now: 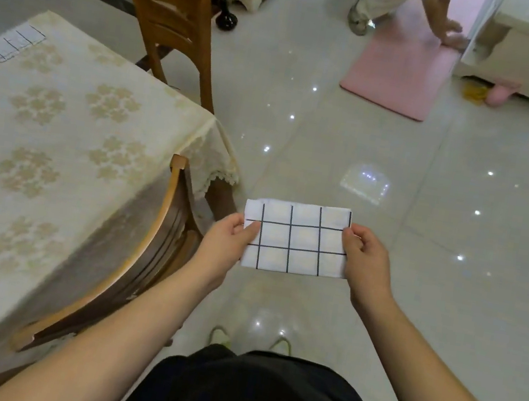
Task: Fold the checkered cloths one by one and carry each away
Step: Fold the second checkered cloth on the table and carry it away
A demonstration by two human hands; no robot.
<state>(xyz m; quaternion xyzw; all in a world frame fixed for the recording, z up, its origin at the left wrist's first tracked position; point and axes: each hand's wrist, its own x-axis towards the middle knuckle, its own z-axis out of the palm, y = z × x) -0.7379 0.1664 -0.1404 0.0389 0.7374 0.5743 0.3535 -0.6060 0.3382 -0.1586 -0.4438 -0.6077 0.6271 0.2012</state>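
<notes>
A white cloth with a black checkered grid point(297, 238), folded into a small flat rectangle, is held out in front of me above the floor. My left hand point(227, 239) pinches its left edge, thumb on top. My right hand point(365, 256) pinches its right edge with curled fingers. A second folded checkered cloth point(16, 42) lies on the far left part of the table point(61, 119).
The table with a cream flowered tablecloth stands to my left, with a wooden chair point(141, 250) tucked at its near side and another chair point(173, 26) at its far end. A pink mat point(402, 76) lies ahead, where another person point(384, 1) crouches. Glossy tiled floor stretches ahead.
</notes>
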